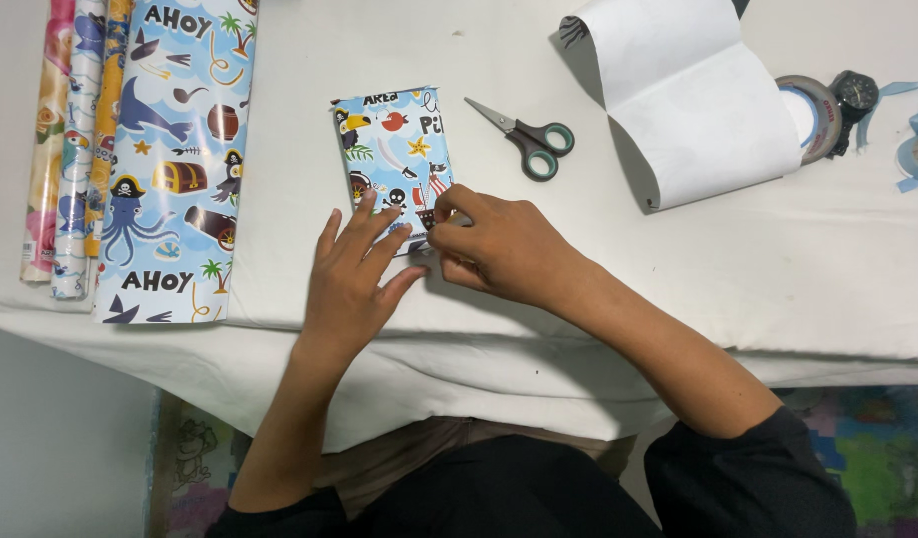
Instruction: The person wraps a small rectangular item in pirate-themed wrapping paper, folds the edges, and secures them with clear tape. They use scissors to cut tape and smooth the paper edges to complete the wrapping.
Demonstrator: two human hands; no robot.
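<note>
A small box (394, 159) wrapped in pirate-print paper lies on the white table (797, 279), near its front edge. The left hand (351, 284) rests flat on the box's near end, fingers spread and holding nothing. The right hand (499, 249) is curled, fingertips pinched at the box's near right corner (what they grip is hidden). Scissors (530, 137) lie just right of the box, wrapping-paper rolls (150, 149) to the left, tape (812, 115) far right.

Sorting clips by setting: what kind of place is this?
Probably a home or craft table used for gift wrapping: rolls of patterned wrapping paper, scissors and a tape roll on a white cloth.
</note>
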